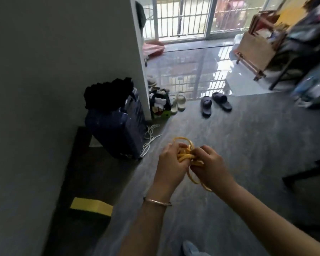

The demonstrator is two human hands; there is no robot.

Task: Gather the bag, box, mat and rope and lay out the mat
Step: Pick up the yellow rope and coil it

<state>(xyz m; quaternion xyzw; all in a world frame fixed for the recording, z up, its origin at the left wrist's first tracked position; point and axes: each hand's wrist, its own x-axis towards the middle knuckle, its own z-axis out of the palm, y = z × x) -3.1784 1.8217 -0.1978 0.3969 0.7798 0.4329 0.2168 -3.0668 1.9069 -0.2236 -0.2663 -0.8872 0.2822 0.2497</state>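
A bundle of yellow rope (185, 155) hangs between my two hands above the grey floor, with loops sticking out above and trailing below. My left hand (171, 163) grips the bundle from the left, a metal bangle on its wrist. My right hand (210, 166) pinches the coils from the right. A dark mat with a yellow stripe (91, 206) lies flat along the wall at the left. A small bag (160, 105) stuffed with items stands by the white pillar. No box is clearly recognisable.
A dark blue suitcase (116, 130) with black cloth on top stands by the wall, white cord (150, 140) on the floor beside it. Dark slippers (215, 104) and pale sandals (178, 103) lie ahead. A wooden rack (257, 47) and furniture fill the right; a barred glass door is behind.
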